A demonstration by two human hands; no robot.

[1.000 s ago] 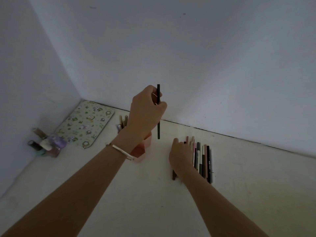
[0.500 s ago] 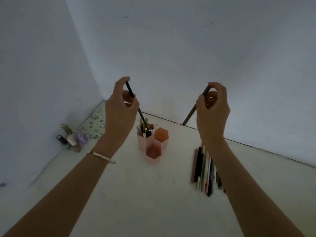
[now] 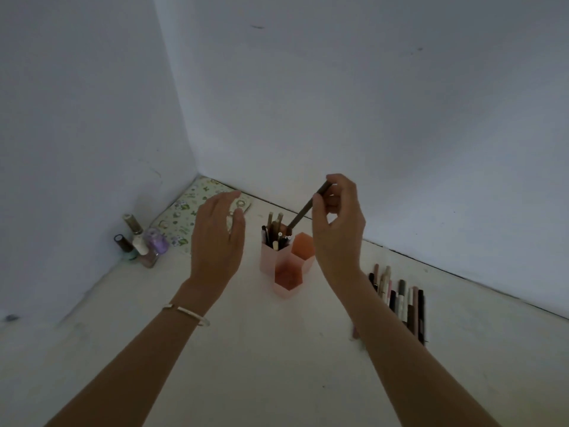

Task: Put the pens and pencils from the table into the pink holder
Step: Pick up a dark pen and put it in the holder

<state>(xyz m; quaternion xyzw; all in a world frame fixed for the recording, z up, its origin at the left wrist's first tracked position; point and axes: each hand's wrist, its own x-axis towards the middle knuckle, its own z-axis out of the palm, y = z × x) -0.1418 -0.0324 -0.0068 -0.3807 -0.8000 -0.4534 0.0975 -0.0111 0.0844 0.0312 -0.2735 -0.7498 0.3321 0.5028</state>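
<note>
Our left hand (image 3: 215, 238) hovers beside the pink holder (image 3: 286, 266), fingers loosely spread, its earlier pinch let go and empty. Our right hand (image 3: 337, 229) pinches a brown pencil (image 3: 303, 211) near its top, the tip now at the holder's rim. Light, stiff and slim, it suits that pinch, and the remaining pens (image 3: 400, 300) lie on the table (image 3: 246, 365).

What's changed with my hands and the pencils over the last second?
The left hand let go and now hangs open, empty, left of the pink holder. The right hand picked a brown pencil from the row of pens and brought it left, tip angled down at the holder's filled compartment. The holder and nail polish bottles stayed put.
</note>
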